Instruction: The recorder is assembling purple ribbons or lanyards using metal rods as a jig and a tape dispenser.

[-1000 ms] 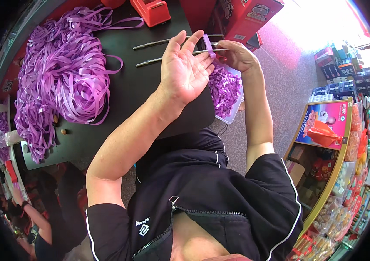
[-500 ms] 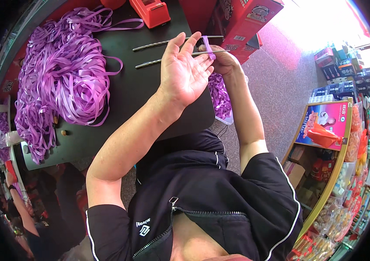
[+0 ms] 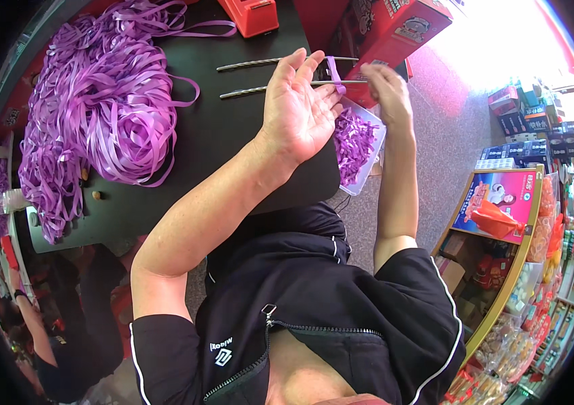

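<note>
Two thin metal rods with twisted left ends [image 3: 243, 92] lie side by side across the table's right edge. A purple ribbon [image 3: 335, 74] loops around both of them near their right ends. My left hand [image 3: 300, 116] is open, palm up, at the rods, with its outer fingertips close by the ribbon; whether they touch it I cannot tell. Just past the rods' right ends, my right hand [image 3: 389, 98] hangs with loosely bent fingers and nothing visible in them. Below the rods, a clear plastic bin [image 3: 372, 162] holds many short purple ribbon pieces [image 3: 353, 145].
A large heap of purple ribbon [image 3: 108, 101] covers the left of the dark table [image 3: 216, 155]. A red tape dispenser [image 3: 252, 17] stands at the far edge. Red boxes [image 3: 401, 30] rise behind the rods. At the right is a display cabinet [image 3: 503, 216]; another person's arm [image 3: 34, 324] shows at the left.
My right hand has come away from the ribbon on the rods and moved right, uncovering the bin. My left hand stays open by the rods, and the view has shifted slightly.
</note>
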Demonstrator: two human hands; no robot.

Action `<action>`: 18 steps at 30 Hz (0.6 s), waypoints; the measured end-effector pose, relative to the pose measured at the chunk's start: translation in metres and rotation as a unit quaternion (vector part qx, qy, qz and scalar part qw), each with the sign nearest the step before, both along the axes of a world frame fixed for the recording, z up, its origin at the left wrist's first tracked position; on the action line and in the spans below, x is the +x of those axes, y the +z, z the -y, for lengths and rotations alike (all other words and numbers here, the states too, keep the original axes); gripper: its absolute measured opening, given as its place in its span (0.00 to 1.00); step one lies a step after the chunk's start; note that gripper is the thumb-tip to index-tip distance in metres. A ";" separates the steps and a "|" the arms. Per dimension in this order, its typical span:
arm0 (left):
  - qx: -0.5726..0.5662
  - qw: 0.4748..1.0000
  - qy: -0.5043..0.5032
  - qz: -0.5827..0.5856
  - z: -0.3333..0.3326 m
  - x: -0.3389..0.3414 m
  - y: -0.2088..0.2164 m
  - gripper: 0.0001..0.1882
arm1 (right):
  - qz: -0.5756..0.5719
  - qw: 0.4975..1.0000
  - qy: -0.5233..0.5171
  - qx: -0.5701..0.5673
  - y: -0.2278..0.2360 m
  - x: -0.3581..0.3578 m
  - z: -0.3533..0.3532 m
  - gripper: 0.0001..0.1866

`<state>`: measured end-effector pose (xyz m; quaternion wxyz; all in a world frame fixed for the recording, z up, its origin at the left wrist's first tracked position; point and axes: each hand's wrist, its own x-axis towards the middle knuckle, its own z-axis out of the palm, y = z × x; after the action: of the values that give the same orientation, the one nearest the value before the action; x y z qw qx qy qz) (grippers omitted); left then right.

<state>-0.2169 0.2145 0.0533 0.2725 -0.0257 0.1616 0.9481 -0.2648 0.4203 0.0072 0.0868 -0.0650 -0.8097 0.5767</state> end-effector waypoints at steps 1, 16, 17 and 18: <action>-0.004 1.000 -0.003 -0.004 0.000 0.001 0.001 0.40 | -0.030 0.999 -0.025 0.001 0.017 0.006 0.006 0.16; 0.013 0.999 0.040 -0.011 -0.005 0.000 -0.005 0.39 | -0.140 0.831 0.022 0.537 0.065 0.026 0.089 0.13; 0.015 0.999 0.041 -0.011 -0.004 0.000 -0.005 0.39 | -0.126 0.829 0.020 0.544 0.066 0.026 0.090 0.13; 0.006 0.999 0.035 -0.013 -0.004 0.000 -0.005 0.40 | -0.112 0.827 0.018 0.550 0.067 0.026 0.090 0.13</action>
<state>-0.2169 0.2182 0.0480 0.2369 -0.0169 0.1582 0.9584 -0.2387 0.3301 0.0744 0.1875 0.0734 -0.9787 0.0402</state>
